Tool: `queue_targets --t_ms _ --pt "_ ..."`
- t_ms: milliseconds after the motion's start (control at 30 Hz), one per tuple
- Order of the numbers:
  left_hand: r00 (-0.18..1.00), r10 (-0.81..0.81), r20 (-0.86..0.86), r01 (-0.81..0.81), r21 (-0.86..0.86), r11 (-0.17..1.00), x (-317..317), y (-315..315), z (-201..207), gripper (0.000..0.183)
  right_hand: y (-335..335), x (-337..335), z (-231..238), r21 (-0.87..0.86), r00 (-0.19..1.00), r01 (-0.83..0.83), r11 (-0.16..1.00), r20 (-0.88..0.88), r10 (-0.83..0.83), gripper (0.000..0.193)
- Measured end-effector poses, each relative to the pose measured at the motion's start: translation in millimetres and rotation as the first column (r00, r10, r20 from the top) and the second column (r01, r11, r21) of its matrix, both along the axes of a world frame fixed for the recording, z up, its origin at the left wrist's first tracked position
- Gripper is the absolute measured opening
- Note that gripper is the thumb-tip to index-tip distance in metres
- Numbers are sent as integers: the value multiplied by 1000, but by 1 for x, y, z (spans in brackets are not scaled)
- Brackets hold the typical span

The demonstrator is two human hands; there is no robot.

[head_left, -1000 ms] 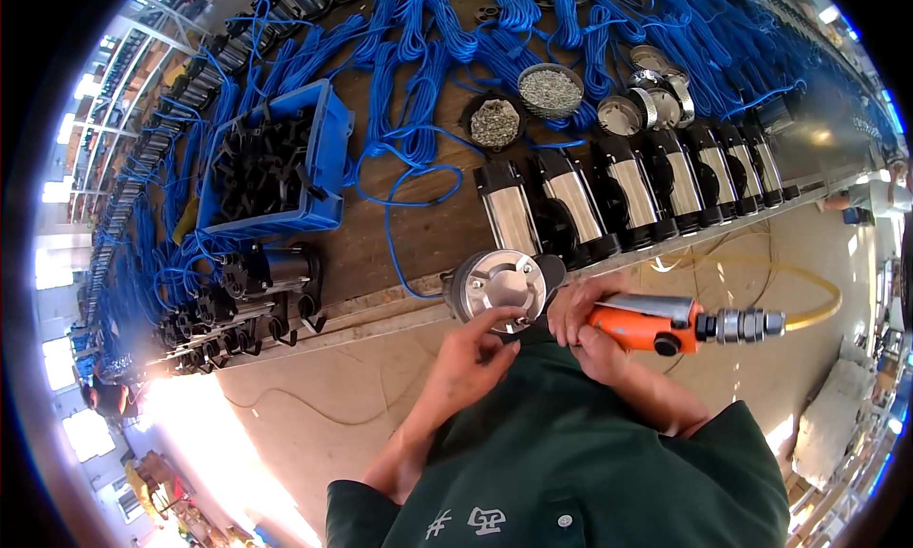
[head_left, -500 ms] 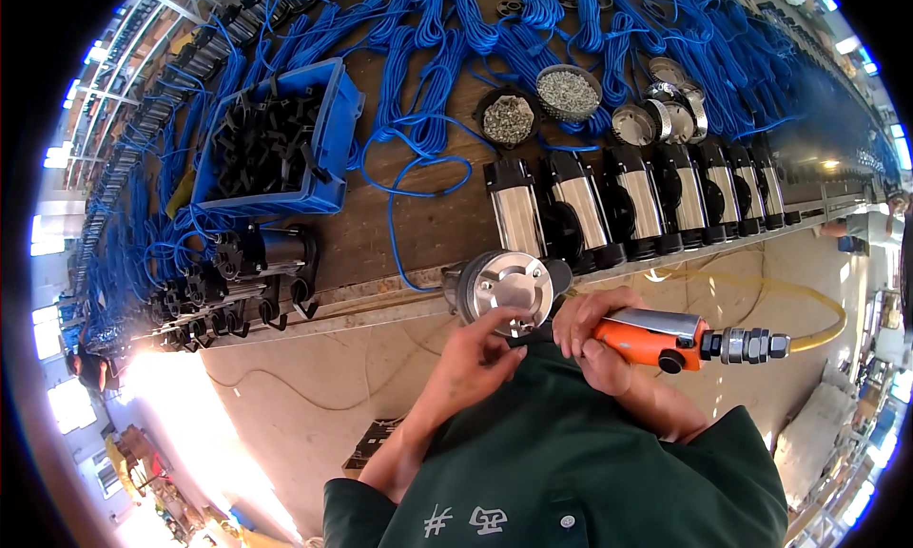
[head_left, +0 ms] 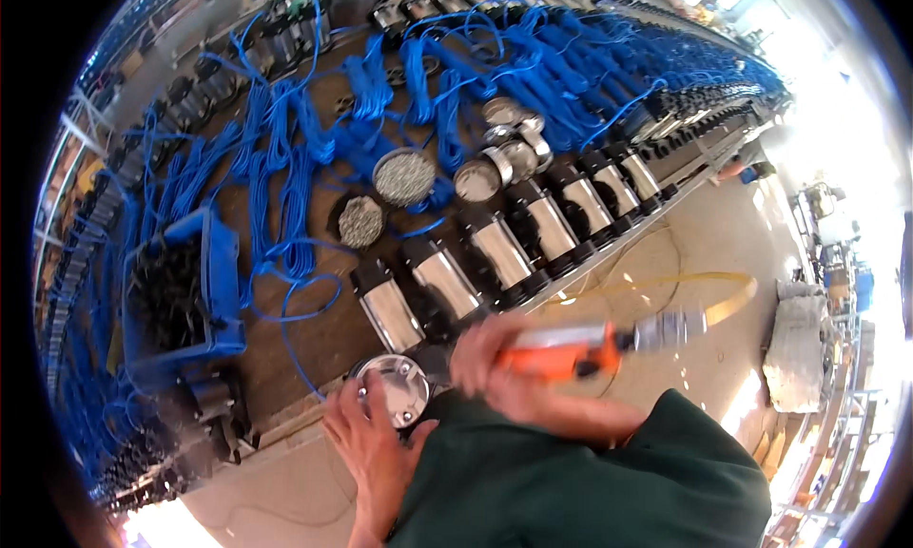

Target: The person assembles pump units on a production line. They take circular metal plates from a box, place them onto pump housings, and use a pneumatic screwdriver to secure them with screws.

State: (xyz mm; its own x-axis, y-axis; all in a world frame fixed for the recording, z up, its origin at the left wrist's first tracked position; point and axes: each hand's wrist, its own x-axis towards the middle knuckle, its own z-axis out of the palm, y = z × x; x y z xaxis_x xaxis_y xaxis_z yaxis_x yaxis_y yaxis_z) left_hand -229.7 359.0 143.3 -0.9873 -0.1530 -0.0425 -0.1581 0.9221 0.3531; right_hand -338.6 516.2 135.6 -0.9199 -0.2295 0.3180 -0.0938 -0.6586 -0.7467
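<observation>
A round steel end face of a cylindrical pump or motor body lies at the bench edge, with a few small screw heads around its rim. Against its left and near side rests my left hand, fingers spread and touching the metal, thumb apart at the lower right. My right hand is wrapped round an orange and silver air screwdriver, just right of the end face. Motion smears this hand and the tool. The screwdriver's working end is hidden by the hand; a yellow air hose leaves its right end.
Behind stand several steel-and-black cylindrical bodies in a row. Two bowls of small metal parts sit beyond, near round metal covers. A blue crate of black parts is at left; blue cable bundles cover the back.
The view has swung, shifting the bench left and tilting it. My left fingers have gone from bunched near the end face to spread over its side. The screwdriver stays in my right hand.
</observation>
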Motion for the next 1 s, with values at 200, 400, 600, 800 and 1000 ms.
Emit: queue_targets --t_ms 200,400,600,800,1000 --pt "951 -258 171 298 -281 912 -32 10 -10 81 94 -153 -92 130 505 193 973 837 -212 13" --pt "939 -295 175 327 -194 925 -45 -22 -5 80 139 -206 -204 66 147 161 985 985 -90 18" --pt "996 20 82 -10 -117 993 -12 -69 18 75 33 -78 -78 143 632 -181 973 775 4 25" --pt "926 226 -302 -203 107 973 35 -70 75 79 -106 17 -45 -598 -229 -578 555 772 593 62" --pt "673 737 58 -366 892 264 136 -94 -34 89 -216 17 -61 -35 438 -665 746 791 428 38"
